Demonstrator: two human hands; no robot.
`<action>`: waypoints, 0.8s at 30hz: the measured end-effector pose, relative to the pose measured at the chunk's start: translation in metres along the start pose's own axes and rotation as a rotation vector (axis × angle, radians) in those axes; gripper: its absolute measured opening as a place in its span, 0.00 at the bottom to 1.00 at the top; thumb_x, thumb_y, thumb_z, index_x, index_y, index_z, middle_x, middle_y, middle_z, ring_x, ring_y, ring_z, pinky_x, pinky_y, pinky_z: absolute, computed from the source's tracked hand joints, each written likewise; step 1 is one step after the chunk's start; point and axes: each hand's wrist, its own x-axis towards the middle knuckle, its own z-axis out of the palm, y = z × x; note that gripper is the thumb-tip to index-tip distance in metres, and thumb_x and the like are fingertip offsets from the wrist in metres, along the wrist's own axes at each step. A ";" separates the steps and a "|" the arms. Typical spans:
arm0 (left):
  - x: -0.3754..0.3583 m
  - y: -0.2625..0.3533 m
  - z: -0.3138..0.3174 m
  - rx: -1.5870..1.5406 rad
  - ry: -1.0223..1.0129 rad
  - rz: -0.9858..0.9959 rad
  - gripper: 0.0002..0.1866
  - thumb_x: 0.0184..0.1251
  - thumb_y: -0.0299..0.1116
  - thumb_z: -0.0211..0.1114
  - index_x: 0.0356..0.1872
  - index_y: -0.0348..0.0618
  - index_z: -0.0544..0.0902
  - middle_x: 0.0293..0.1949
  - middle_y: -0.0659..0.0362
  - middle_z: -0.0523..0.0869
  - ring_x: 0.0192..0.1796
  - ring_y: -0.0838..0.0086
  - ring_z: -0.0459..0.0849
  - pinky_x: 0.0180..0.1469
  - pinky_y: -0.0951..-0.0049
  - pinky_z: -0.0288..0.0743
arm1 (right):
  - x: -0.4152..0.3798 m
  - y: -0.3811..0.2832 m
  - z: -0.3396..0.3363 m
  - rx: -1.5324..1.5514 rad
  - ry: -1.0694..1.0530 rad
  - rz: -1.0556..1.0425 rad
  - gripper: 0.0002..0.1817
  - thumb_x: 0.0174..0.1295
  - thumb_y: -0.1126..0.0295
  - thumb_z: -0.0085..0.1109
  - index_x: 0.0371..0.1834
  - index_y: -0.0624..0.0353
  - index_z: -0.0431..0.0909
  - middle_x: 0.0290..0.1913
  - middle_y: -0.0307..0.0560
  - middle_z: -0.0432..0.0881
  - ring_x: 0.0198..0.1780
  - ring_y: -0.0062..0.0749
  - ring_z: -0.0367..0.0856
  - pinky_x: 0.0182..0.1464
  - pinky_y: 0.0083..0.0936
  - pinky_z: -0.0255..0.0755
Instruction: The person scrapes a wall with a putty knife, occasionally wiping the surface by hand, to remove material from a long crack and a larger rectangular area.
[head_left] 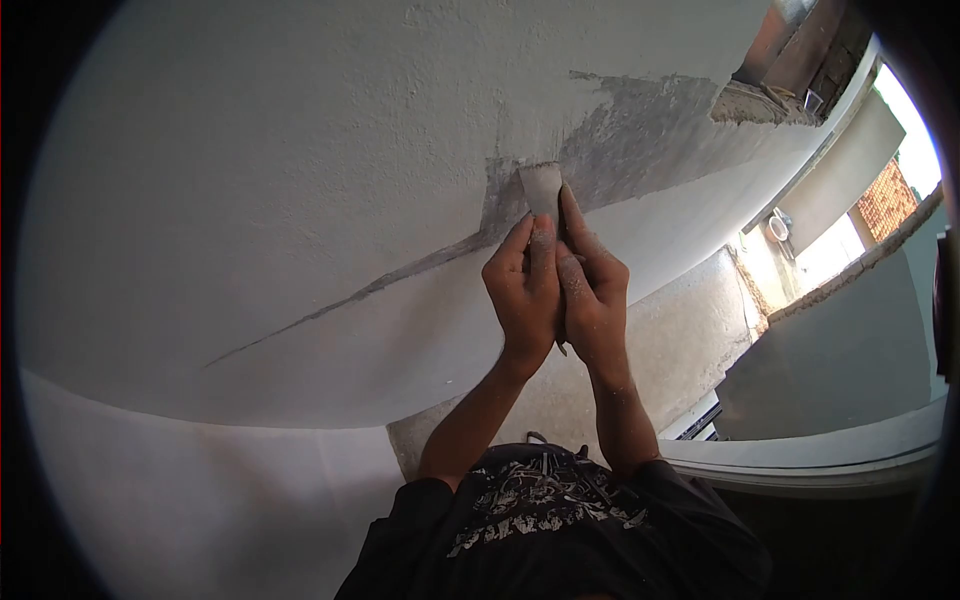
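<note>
A scraper (542,184) with a flat, pale blade is pressed against the wall (300,150), its edge at the border between white coating and a grey bared patch (650,135). My left hand (526,275) is closed round it, with a finger lying along the blade. My right hand (596,285) is closed on the same tool from the other side, one finger stretched up beside the blade. Most of the handle is hidden by my hands; its end shows below them. Pale dust covers my fingers. A thin grey streak (370,288) tapers down to the left from the patch.
A rough-edged opening (770,100) breaks the wall at upper right. Along the right lies a bright doorway (820,250) with a round white object (779,228) near it. Bare floor (690,315) stretches below the wall, and a white wall (200,480) stands at lower left.
</note>
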 end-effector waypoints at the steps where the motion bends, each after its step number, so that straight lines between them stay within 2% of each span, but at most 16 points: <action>1: -0.001 -0.003 -0.002 0.026 0.002 0.011 0.16 0.79 0.32 0.54 0.28 0.37 0.76 0.21 0.69 0.73 0.25 0.89 0.65 0.25 0.80 0.58 | -0.004 0.015 0.002 -0.054 0.013 -0.076 0.29 0.69 0.76 0.48 0.75 0.65 0.63 0.52 0.59 0.84 0.50 0.27 0.81 0.53 0.21 0.74; 3: 0.010 0.003 -0.003 0.032 -0.018 0.063 0.16 0.79 0.32 0.55 0.27 0.38 0.76 0.21 0.69 0.73 0.25 0.89 0.65 0.25 0.80 0.58 | 0.006 0.024 0.004 -0.041 0.020 -0.122 0.29 0.69 0.76 0.47 0.75 0.66 0.63 0.54 0.61 0.83 0.52 0.30 0.81 0.56 0.23 0.73; 6: 0.006 0.016 -0.002 -0.009 -0.029 0.001 0.16 0.79 0.32 0.55 0.28 0.37 0.77 0.21 0.69 0.73 0.25 0.89 0.66 0.25 0.80 0.58 | 0.008 -0.016 0.007 0.160 -0.008 0.095 0.29 0.68 0.76 0.46 0.74 0.67 0.63 0.64 0.68 0.77 0.60 0.37 0.79 0.63 0.28 0.70; 9: 0.004 0.003 -0.003 -0.014 -0.023 0.008 0.14 0.79 0.32 0.55 0.30 0.37 0.79 0.20 0.68 0.73 0.26 0.89 0.67 0.26 0.81 0.58 | 0.003 0.010 0.009 -0.072 0.043 -0.118 0.30 0.68 0.77 0.46 0.75 0.67 0.62 0.61 0.66 0.79 0.59 0.35 0.79 0.61 0.27 0.71; 11: 0.002 -0.004 -0.004 0.048 -0.007 0.037 0.14 0.79 0.32 0.55 0.31 0.37 0.80 0.19 0.68 0.72 0.26 0.89 0.67 0.26 0.81 0.58 | 0.010 0.020 0.006 -0.103 0.038 -0.150 0.30 0.67 0.77 0.46 0.75 0.67 0.62 0.55 0.62 0.83 0.54 0.31 0.82 0.53 0.22 0.75; 14: 0.011 0.016 -0.002 0.040 -0.025 0.020 0.15 0.78 0.33 0.57 0.30 0.35 0.80 0.18 0.66 0.74 0.24 0.87 0.67 0.24 0.79 0.58 | 0.011 -0.017 0.013 0.068 0.068 0.034 0.30 0.67 0.77 0.46 0.75 0.65 0.63 0.48 0.58 0.85 0.44 0.24 0.81 0.49 0.19 0.76; 16: 0.013 0.013 -0.002 -0.013 -0.044 0.019 0.14 0.78 0.32 0.57 0.32 0.34 0.81 0.20 0.66 0.75 0.24 0.87 0.67 0.24 0.79 0.58 | 0.010 -0.011 0.011 -0.013 0.046 0.018 0.30 0.67 0.77 0.46 0.75 0.65 0.62 0.47 0.57 0.85 0.43 0.23 0.81 0.49 0.19 0.76; 20: 0.005 0.007 -0.002 0.034 0.006 0.031 0.16 0.78 0.32 0.57 0.27 0.36 0.78 0.20 0.68 0.73 0.24 0.88 0.65 0.24 0.80 0.58 | 0.012 0.008 0.011 -0.010 0.063 -0.082 0.30 0.68 0.76 0.46 0.75 0.67 0.62 0.46 0.55 0.86 0.43 0.23 0.82 0.47 0.19 0.77; 23: 0.014 0.026 0.004 0.045 -0.007 0.051 0.15 0.78 0.32 0.57 0.28 0.36 0.79 0.20 0.68 0.73 0.24 0.88 0.66 0.24 0.80 0.58 | 0.010 -0.015 0.005 0.098 0.031 0.073 0.30 0.68 0.75 0.46 0.75 0.67 0.61 0.44 0.56 0.86 0.39 0.24 0.84 0.41 0.17 0.78; 24: 0.014 0.025 0.003 0.015 -0.030 0.017 0.15 0.78 0.32 0.57 0.28 0.36 0.79 0.19 0.68 0.73 0.24 0.89 0.66 0.24 0.79 0.58 | 0.012 -0.014 0.005 0.067 0.026 0.057 0.30 0.68 0.75 0.46 0.75 0.67 0.61 0.44 0.56 0.86 0.39 0.24 0.84 0.41 0.18 0.78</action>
